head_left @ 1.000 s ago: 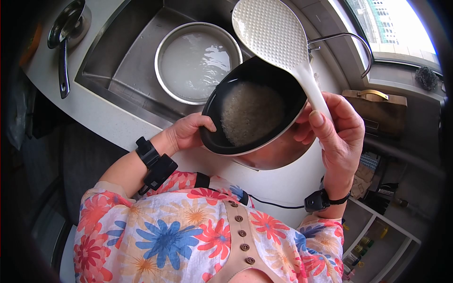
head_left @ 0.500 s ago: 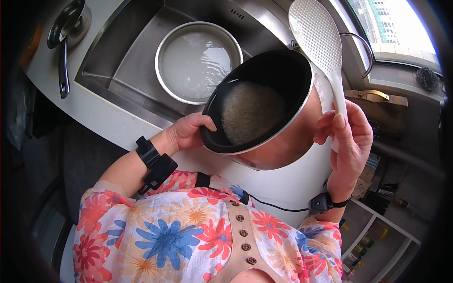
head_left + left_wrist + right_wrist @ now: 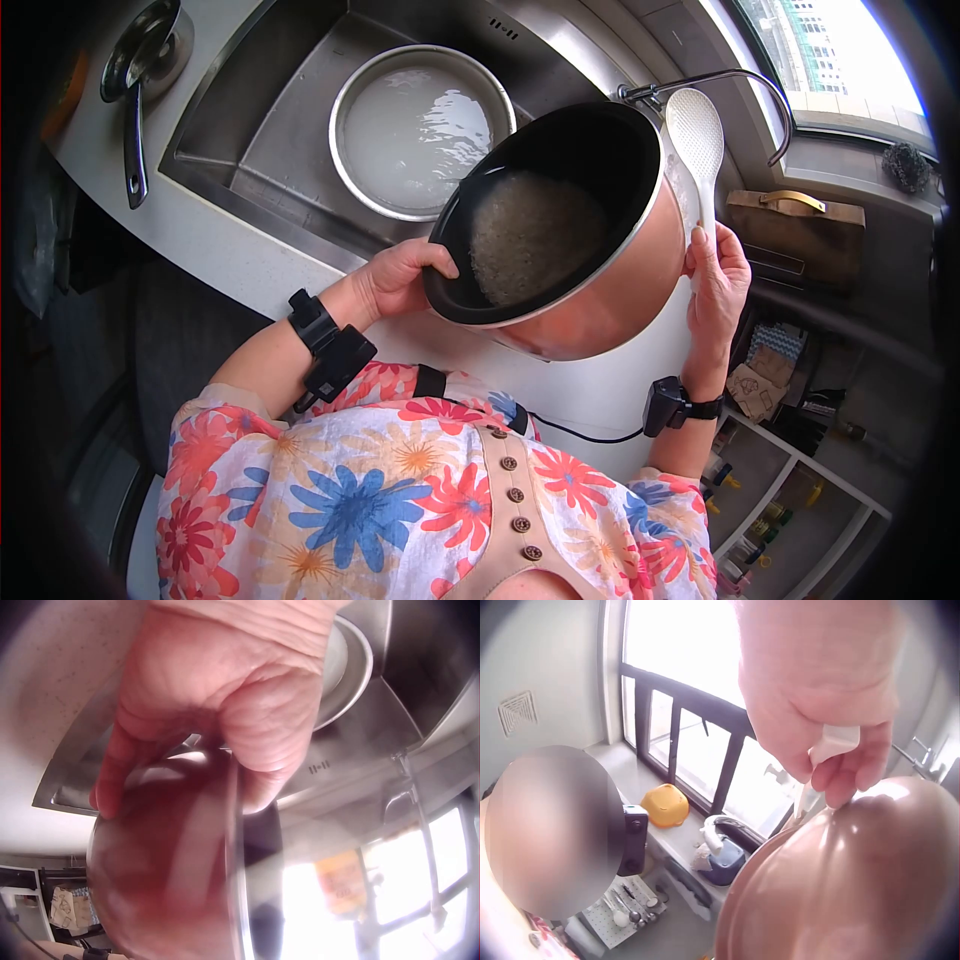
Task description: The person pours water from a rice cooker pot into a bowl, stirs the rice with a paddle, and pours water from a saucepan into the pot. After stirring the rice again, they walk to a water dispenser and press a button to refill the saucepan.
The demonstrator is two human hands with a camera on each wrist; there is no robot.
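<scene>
A rice cooker inner pot (image 3: 645, 275), copper outside and black inside, leans toward the sink in the head view, with wet rice (image 3: 535, 240) in it. My left hand (image 3: 405, 282) grips its near-left rim, thumb inside; in the left wrist view the fingers spread over the copper wall (image 3: 172, 855). On the other side, my right hand (image 3: 720, 285) pinches the handle of a white dimpled rice paddle (image 3: 694, 130), its blade pointing up past the pot's right rim. The right wrist view has the handle end (image 3: 840, 739) poking out of the hand, fingertips right at the pot's wall.
Inside the steel sink (image 3: 285, 135) stands a round metal pan (image 3: 337, 165) of cloudy water. A curved tap (image 3: 775, 125) rises at the back right. Far left on the counter sits a metal ladle (image 3: 136, 160). A brown case (image 3: 840, 240) stands at the right.
My right hand has taken the rice paddle from over the pot's far rim to the right, then lower beside the pot. The left hand and the pot barely move.
</scene>
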